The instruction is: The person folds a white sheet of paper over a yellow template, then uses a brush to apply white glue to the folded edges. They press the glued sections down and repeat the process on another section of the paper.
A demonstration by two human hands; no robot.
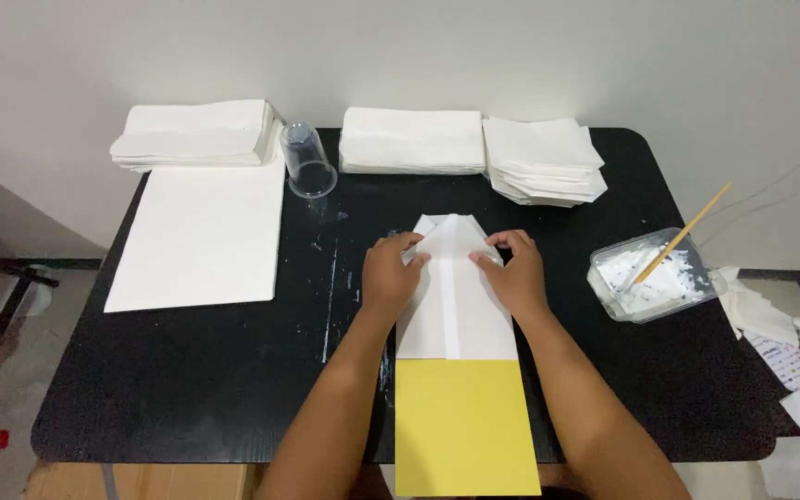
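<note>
A white folded paper sheet (pixel 456 306) is laid lengthwise on the black tabletop (pixel 233 389), its near end resting on a yellow card (pixel 463 426) that overhangs the tabletop's front edge; a narrow seam strip runs up the middle of the sheet, and the far end has been turned in to a blunt point. The left hand (pixel 391 274) is pressed on the left flap of that far end, its grip flattened with the fingertips bent onto the fold; the right hand (pixel 514 274) is pressed likewise on the right flap, thumb and fingers lightly pinching the paper's edge; nothing is lifted off the surface.

Several risks can be judged from this arrangement; if the two flaps are pressed unevenly, the point could be creased off the centre seam and the fold left lopsided; if the sheet is pushed forward under the palms, it could be slid along the smooth yellow card, which itself could be tipped off the edge it overhangs. White smears are seen on the tabletop beside the left wrist, so the underside of the sheet could be marked or stuck where it is dragged across them. A clear tub of white paste (pixel 655 275) with a wooden stick (pixel 682 234) leaning in it stands just beside the right hand; it could be knocked by a widened elbow. An upturned clear cup (pixel 308 160), stacks of folded white paper (pixel 411 139) and a large flat sheet (pixel 201 236) lie well apart and seem out of harm.
</note>
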